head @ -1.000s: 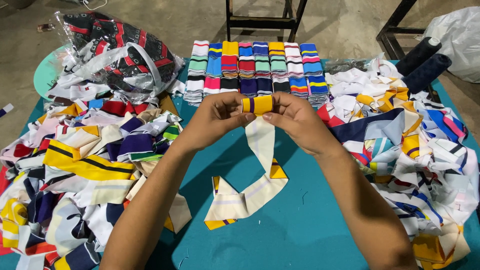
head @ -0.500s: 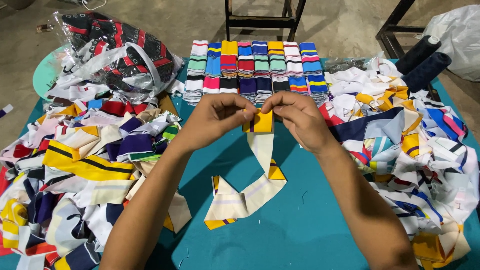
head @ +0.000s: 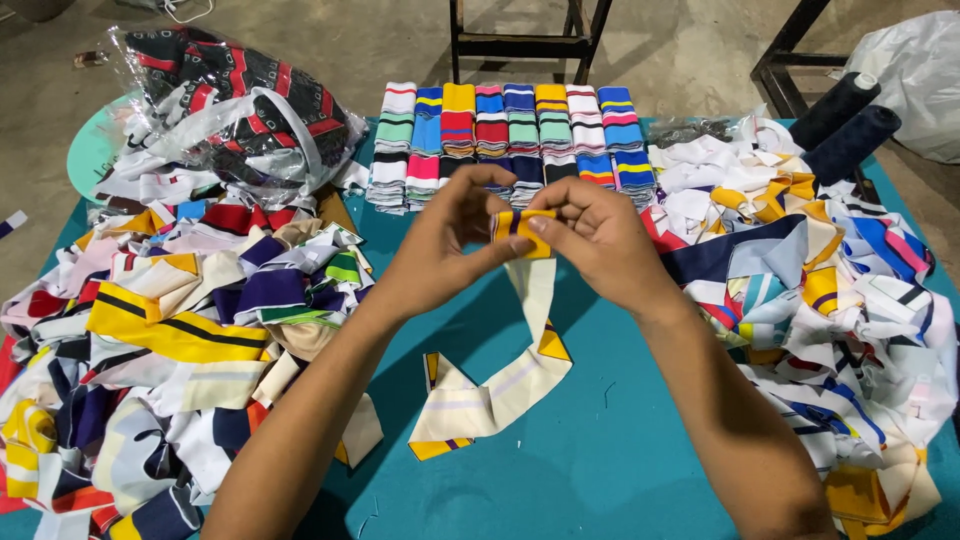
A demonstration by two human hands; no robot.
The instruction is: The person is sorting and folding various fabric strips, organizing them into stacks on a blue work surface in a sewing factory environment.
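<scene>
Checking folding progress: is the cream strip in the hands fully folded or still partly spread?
Partly spread. Both hands, left and right, pinch the folded yellow end of the cream strip; the rest trails onto the teal table.

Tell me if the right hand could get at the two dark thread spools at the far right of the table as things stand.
Probably yes. The right hand is busy pinching the cream and yellow strip, but only low fabric scraps lie between it and the thread spools, so the way looks open.
</scene>
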